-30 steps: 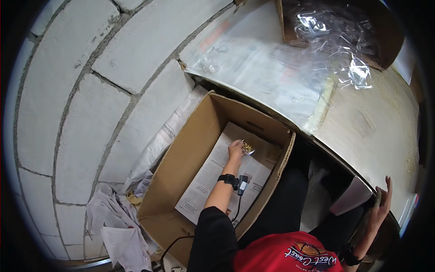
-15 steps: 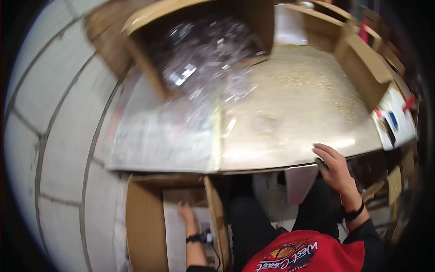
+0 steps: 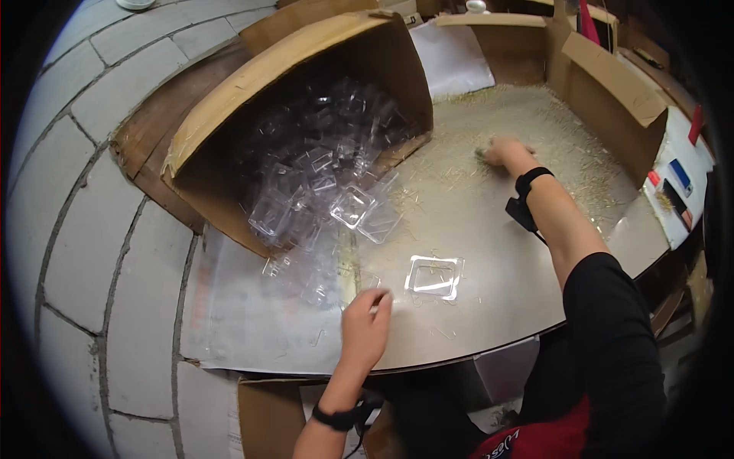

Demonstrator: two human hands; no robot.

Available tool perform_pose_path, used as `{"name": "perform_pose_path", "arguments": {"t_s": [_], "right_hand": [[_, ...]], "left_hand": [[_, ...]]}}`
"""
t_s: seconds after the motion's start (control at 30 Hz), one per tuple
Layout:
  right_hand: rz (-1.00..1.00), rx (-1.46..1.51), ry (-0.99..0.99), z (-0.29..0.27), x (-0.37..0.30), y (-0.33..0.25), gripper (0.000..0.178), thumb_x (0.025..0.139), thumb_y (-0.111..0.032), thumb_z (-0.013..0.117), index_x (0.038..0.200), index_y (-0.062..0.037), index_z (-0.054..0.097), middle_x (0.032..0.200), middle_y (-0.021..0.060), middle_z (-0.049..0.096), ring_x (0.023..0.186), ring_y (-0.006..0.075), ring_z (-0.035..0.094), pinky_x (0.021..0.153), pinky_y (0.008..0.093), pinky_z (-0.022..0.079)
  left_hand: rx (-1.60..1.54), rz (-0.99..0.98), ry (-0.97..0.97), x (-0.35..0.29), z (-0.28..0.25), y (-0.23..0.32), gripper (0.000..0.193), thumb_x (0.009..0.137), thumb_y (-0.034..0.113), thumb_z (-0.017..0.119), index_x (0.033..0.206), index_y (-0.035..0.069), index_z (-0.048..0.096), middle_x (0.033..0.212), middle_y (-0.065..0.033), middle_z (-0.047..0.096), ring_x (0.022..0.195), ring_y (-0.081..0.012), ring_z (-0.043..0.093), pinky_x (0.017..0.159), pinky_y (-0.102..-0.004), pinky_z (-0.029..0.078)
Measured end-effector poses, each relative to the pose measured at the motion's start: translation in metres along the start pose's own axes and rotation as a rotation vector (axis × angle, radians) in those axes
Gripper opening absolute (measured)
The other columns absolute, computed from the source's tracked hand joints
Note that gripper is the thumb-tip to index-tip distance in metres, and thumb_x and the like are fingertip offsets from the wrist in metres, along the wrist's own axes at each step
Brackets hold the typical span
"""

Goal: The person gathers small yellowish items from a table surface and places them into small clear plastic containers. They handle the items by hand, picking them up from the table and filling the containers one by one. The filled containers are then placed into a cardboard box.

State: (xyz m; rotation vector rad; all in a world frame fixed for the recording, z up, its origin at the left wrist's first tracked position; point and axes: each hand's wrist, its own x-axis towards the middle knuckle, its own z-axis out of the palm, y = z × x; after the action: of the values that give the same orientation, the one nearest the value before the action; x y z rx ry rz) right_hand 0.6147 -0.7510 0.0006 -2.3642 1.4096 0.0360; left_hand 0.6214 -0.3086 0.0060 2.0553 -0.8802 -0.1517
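Observation:
My left hand is over the near edge of the table, thumb and fingers curled close together. Whatever lies between its fingertips, if anything, is too small to make out. Just right of it lies a clear plastic tray, with thin wire pieces on and around it. Farther back, my right hand reaches low over scattered thin gold-coloured wire pieces. Its fingers are bent around a small dark greyish thing whose kind I cannot tell. Many clear plastic trays spill from a cardboard box at the left.
The tipped cardboard box opens toward me. Cardboard walls border the table's back and right. A white sheet carrying blue and red items hangs over the right wall. Below the front edge stands another cardboard box; grey floor tiles lie left.
My left hand has come up from the lower box to the table edge. My right hand has moved from the front edge to the wire pieces farther back. The clear tray now lies in front.

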Motion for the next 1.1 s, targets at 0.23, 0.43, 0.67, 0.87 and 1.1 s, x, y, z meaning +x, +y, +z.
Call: {"name": "perform_pose_path", "arguments": {"t_s": [0.23,0.43,0.67,0.87,1.1], "right_hand": [[-0.549,-0.666,-0.237,0.033,-0.123,-0.012,0.067,0.089,-0.035,0.043,0.145,-0.0088,0.02,0.145,0.0279,0.024,0.13,0.0435,0.033,0.102,0.0576,0.031],[-0.75,-0.38,-0.134,0.041,-0.23,0.069,0.062,0.093,-0.035,0.043,0.142,-0.0009,0.025,0.146,0.0248,0.025,0.134,0.0436,0.025,0.104,0.0585,0.029],[-0.579,0.402,0.16,0.054,-0.251,0.148,0.065,0.092,-0.046,0.046,0.14,-0.0042,0.033,0.145,0.0238,0.028,0.136,0.0375,0.024,0.11,0.046,0.024],[-0.635,0.116,0.25,0.081,-0.261,0.085,0.064,0.091,-0.046,0.047,0.139,-0.006,0.035,0.144,0.021,0.032,0.136,0.0362,0.024,0.112,0.0456,0.02],[-0.875,0.153,0.36,0.129,-0.291,0.074,0.046,0.088,-0.028,0.051,0.125,-0.0013,0.05,0.136,0.0205,0.042,0.131,0.037,0.033,0.107,0.046,0.027]], "left_hand": [[0.324,-0.213,-0.185,0.058,0.057,0.001,0.032,0.077,0.026,0.065,0.089,-0.003,0.061,0.082,-0.0199,0.064,0.08,-0.035,0.063,0.071,-0.0418,0.048],[-0.396,-0.401,-0.004,0.033,0.06,0.018,0.01,0.078,0.002,0.056,0.083,-0.005,0.052,0.079,-0.0186,0.064,0.056,-0.0252,0.066,0.044,-0.0301,0.05],[-0.804,-0.483,0.122,-0.082,0.056,0.053,0.02,0.08,-0.002,0.054,0.098,-0.006,0.047,0.078,-0.012,0.059,0.069,-0.0278,0.068,0.048,-0.0281,0.053],[-0.928,-0.737,0.002,-0.224,0.072,-0.006,0.037,0.082,-0.002,0.047,0.119,-0.001,0.043,0.088,-0.0116,0.057,0.083,-0.0302,0.067,0.058,-0.0335,0.058],[-1.112,-0.929,-0.286,-0.268,0.183,-0.042,0.032,0.096,0.015,0.041,0.126,0.005,0.044,0.115,-0.0164,0.057,0.095,-0.0334,0.065,0.07,-0.0396,0.058]]}}
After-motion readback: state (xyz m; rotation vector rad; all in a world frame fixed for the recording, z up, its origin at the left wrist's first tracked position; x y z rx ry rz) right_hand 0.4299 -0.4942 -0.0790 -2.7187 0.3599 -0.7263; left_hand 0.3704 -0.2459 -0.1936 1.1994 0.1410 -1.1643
